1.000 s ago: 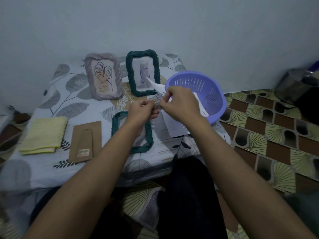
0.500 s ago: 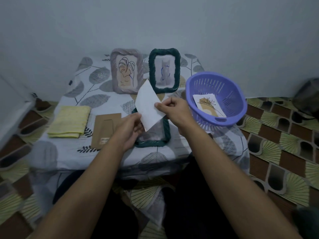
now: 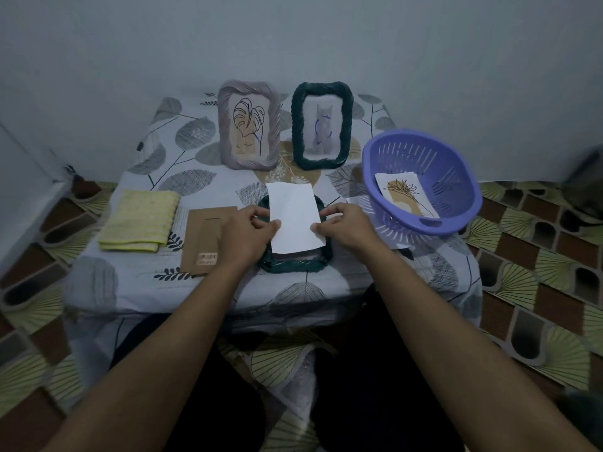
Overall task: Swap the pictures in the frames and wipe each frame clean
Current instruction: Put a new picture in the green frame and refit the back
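The white paper was tilted in one hand; now it is straight and both hands hold it. In the middle of the picture, the left hand pinches its left edge. It hangs over the dark green frame lying on the surface. The right hand pinches its right edge. The paper looks thin, light and bendy, so I think soft holds on the side edges work best.

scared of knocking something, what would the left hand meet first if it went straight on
The left hand points right at the white paper it pinches; beyond that, likely the right hand on the opposite edge, depth unclear.
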`<state>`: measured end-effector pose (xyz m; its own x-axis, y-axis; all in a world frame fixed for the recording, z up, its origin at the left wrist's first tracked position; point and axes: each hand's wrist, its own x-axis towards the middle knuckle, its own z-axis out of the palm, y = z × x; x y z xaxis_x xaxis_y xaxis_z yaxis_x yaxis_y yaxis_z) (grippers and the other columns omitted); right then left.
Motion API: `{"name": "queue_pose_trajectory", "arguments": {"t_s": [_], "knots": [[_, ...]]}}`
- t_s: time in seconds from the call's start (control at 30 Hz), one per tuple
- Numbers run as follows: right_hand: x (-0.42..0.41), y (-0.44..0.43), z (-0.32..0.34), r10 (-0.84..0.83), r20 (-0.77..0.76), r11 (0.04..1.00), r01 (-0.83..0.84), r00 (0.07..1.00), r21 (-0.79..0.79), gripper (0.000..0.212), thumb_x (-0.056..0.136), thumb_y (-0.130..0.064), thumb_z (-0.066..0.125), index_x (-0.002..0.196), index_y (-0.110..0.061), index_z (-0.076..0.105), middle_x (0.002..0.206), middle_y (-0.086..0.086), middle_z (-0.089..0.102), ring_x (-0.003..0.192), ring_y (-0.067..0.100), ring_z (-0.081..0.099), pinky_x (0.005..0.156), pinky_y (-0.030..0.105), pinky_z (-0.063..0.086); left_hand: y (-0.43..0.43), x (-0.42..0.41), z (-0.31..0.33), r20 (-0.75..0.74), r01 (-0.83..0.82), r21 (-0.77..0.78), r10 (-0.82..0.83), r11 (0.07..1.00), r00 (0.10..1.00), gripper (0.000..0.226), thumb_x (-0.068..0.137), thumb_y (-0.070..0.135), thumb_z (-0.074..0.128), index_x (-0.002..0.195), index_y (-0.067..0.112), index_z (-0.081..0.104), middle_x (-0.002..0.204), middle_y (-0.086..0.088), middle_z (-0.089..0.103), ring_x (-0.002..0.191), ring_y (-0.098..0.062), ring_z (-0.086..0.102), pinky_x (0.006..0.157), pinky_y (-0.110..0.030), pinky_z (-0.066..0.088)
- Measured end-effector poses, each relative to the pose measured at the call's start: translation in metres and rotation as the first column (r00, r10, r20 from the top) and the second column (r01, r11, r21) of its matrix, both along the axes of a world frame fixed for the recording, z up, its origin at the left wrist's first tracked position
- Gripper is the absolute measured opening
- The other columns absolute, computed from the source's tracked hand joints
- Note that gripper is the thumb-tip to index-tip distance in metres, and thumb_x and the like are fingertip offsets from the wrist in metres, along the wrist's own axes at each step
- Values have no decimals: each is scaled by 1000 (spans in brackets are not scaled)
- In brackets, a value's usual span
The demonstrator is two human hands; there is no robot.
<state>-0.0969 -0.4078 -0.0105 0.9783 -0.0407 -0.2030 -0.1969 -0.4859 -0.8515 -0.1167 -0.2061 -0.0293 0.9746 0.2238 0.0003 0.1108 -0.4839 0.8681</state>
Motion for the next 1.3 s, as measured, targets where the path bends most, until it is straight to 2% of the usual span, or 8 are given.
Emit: {"name": "queue_pose_trajectory", "arguments": {"t_s": [0.13, 0.27, 0.43, 0.63, 0.8, 0.87, 0.97, 1.3], "knots": [[1, -2, -5, 79, 6, 983, -77, 997, -166, 40, 71, -31, 88, 103, -19, 68, 82, -5, 74, 86, 14, 70, 89, 41, 56, -1, 1, -7, 24, -6, 70, 5, 998, 1000, 22, 82, 38, 77, 97, 23, 69, 70, 11, 66, 75, -6, 63, 88, -40, 52], [1, -3, -10, 132, 37, 941, -113, 991, -319, 42, 66, -43, 89, 97, -29, 65, 77, -12, 70, 84, 11, 67, 89, 44, 53, 1, -1, -13, 22, 18, 79, -20, 997, 1000, 18, 78, 42, 78, 87, 34, 65, 65, 14, 65, 73, -7, 64, 91, -51, 50], [2, -8, -12, 160, 62, 917, -126, 985, -378, 50, 65, -47, 89, 103, -26, 64, 89, -10, 63, 92, 17, 62, 89, 44, 50, -1, -1, -18, 49, 27, 70, -31, 997, 998, 21, 71, 47, 76, 82, 39, 60, 60, 15, 62, 69, -11, 63, 86, -63, 49], [2, -13, -10, 267, 34, 863, -223, 963, -453, 60, 62, -51, 89, 114, -29, 66, 103, -7, 54, 105, 20, 59, 94, 42, 49, 0, -1, -22, 59, 12, 106, -19, 994, 998, 31, 73, 34, 84, 91, 36, 58, 72, 12, 59, 75, -12, 59, 89, -62, 47], [1, -17, -14, 328, 23, 819, -273, 944, -505, 69, 67, -54, 85, 129, -37, 60, 131, 4, 46, 128, 30, 40, 108, 45, 36, 1, 4, -21, 76, 4, 185, -19, 983, 997, 25, 77, 43, 75, 95, 36, 59, 83, 13, 60, 89, -20, 61, 92, -54, 46], [1, -19, -13, 347, 11, 805, -292, 938, -516, 71, 70, -55, 82, 134, -38, 56, 141, 5, 41, 133, 31, 33, 111, 46, 32, -1, 8, -20, 45, 17, 302, -32, 953, 998, 28, 85, 46, 65, 109, 31, 63, 100, 4, 63, 106, -25, 56, 98, -50, 40], [1, -20, -13, 375, -36, 782, -337, 926, -524, 76, 73, -59, 79, 141, -40, 50, 150, 5, 34, 139, 32, 27, 113, 49, 27, -5, 11, -16, -58, 96, 520, -77, 849, 995, 44, 95, 46, 51, 136, 31, 54, 126, -9, 55, 125, -32, 40, 106, -49, 28], [2, -20, -13, 402, -99, 737, -386, 910, -556, 83, 72, -63, 77, 145, -44, 41, 158, 5, 26, 143, 34, 21, 113, 54, 24, -11, 15, -8, -123, 159, 654, -104, 740, 987, 48, 96, 44, 44, 139, 24, 49, 134, -12, 49, 127, -33, 37, 103, -49, 27]]}}
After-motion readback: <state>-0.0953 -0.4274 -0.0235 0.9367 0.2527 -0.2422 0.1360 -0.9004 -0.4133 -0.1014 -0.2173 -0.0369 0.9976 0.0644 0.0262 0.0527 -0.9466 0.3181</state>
